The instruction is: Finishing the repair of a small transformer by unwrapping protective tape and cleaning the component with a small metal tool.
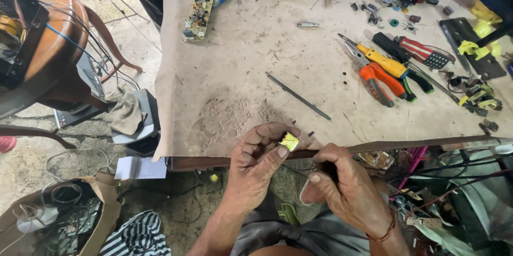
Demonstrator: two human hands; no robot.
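Single head cam, looking steeply down and forward from above the worker's lap, close on both hands at the near edge of the workbench (256, 74), bench top filling the upper frame, floor at left.

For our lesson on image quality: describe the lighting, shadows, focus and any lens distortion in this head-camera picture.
Head view: soft, even daylight with no harsh glare; faint shadows beside the pliers and thin rod; the table edge bows, showing wide-angle distortion; the left hand, its small yellow part and the right hand look sharp; corner clutter is stretched and softer.
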